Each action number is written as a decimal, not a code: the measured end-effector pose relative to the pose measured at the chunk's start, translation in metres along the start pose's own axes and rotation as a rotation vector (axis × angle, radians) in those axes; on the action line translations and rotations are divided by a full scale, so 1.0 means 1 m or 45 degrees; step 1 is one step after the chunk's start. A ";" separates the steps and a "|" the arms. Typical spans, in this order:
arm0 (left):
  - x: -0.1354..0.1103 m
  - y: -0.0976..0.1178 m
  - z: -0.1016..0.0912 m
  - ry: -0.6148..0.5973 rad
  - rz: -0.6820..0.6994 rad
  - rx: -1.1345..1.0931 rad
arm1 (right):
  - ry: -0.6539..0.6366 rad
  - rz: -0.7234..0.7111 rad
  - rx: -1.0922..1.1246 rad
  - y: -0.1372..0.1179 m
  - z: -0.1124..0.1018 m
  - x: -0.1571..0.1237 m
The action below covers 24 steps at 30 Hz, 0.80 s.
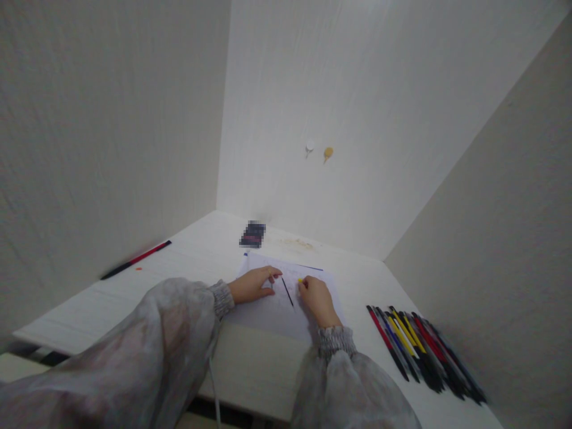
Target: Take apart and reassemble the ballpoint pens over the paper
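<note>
White paper sheets [268, 325] lie on the table below both hands. A thin dark stick, perhaps a pen or pencil [288, 293], lies slanted on the paper between the hands. My left hand [254, 285] rests on the sheet from the left, thumb and fingers apart, with a fingertip close to the stick's upper end. I cannot tell whether they touch. My right hand [319, 299] is on the paper's right side, its fingers pinched around a small yellow piece [300, 280]. Most of that piece is hidden by the fingers.
Several slim red, yellow, blue and black stick-like items [411, 339] lie in a row at right. A red and black one [145, 255] lies by the left wall, near a small orange bit [139, 269]. A pixelated dark object [252, 234] sits behind the paper.
</note>
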<state>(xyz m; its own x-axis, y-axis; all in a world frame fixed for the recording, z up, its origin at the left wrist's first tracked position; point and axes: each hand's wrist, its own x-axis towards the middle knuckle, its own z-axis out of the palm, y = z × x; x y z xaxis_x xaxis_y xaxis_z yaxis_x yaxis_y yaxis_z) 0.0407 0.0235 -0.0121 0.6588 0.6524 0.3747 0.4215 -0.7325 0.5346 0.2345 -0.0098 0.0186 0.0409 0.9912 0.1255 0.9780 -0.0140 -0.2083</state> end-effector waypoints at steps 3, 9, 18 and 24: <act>0.000 -0.001 0.001 -0.005 -0.003 -0.022 | -0.074 0.028 0.011 0.002 0.001 -0.001; 0.000 0.002 0.000 -0.015 0.008 -0.021 | -0.119 0.026 0.038 0.001 0.005 0.000; -0.001 0.002 -0.001 0.039 0.011 0.005 | -0.016 -0.024 0.070 -0.001 0.004 0.000; 0.002 0.002 -0.004 0.118 -0.122 0.053 | -0.079 -0.014 0.061 -0.001 0.004 0.000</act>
<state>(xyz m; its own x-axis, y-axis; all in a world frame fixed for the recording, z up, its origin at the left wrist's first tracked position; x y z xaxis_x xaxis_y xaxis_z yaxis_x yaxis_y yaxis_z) 0.0403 0.0239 -0.0074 0.5545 0.7336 0.3929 0.5063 -0.6721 0.5403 0.2324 -0.0097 0.0146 0.0156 0.9976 0.0678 0.9673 0.0021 -0.2535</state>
